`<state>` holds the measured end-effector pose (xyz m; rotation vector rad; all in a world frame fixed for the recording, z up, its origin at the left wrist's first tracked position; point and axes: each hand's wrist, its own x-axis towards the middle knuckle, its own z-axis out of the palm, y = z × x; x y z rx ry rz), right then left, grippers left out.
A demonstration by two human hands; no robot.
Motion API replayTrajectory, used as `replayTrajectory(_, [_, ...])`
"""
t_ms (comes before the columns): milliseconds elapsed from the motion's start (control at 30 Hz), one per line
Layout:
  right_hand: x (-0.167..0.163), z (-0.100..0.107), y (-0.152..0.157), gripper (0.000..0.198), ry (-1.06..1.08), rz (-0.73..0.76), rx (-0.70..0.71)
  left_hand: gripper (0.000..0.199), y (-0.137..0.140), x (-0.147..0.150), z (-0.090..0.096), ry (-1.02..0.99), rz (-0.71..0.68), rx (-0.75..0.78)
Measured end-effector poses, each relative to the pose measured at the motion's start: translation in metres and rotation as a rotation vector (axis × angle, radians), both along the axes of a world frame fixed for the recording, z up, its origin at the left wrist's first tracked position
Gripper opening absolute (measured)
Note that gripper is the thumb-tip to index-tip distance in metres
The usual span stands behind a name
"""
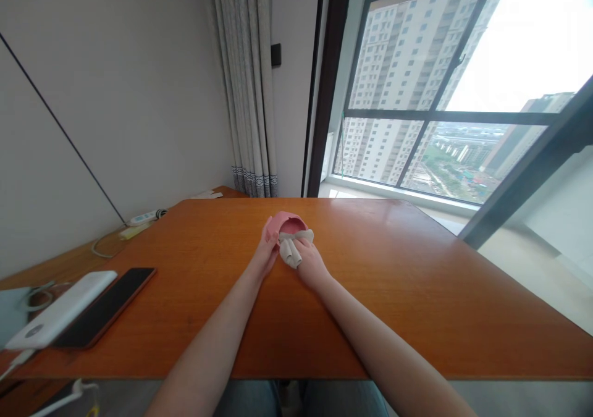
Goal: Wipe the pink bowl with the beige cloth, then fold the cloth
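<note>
A small pink hollow thing (277, 221), rounded on top with a wide opening facing me, is held above the middle of the wooden table (194, 238); its exact kind cannot be made out. My left hand (266, 247) grips its left side, fingers along the outer wall. In my right hand (309, 259) is a light grey cloth (290, 253), bunched at the lower rim of the opening with folded ends hanging down. Some fingertips of the right hand are hidden behind or inside the cloth.
On the left lie a white power bank (69, 306) with a cable and a dark phone (109, 306). A power strip (143, 218) sits by the wall. Behind the table are a grey curtain (248, 96) and a large window (430, 116).
</note>
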<state>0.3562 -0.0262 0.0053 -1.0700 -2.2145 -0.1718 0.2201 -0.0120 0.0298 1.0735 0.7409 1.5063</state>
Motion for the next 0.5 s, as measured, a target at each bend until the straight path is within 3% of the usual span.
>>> replayTrajectory(67, [-0.004, 0.000, -0.002, 0.023, 0.073, -0.003, -0.005, 0.097, -0.002, 0.001, -0.001, -0.046, -0.076, 0.035])
replayTrajectory(167, [-0.008, -0.003, -0.002, 0.030, 0.193, 0.003, -0.035, 0.107, -0.001, 0.002, -0.006, 0.104, 0.030, 0.090])
replayTrajectory(300, [-0.006, -0.007, 0.001, 0.042, 0.250, 0.039, -0.019, 0.083, 0.002, 0.008, -0.012, 0.243, 0.191, 0.098])
replayTrajectory(500, [0.002, -0.001, 0.004, 0.041, 0.161, 0.033, -0.015, 0.067, 0.008, 0.002, -0.010, 0.139, 0.094, 0.063])
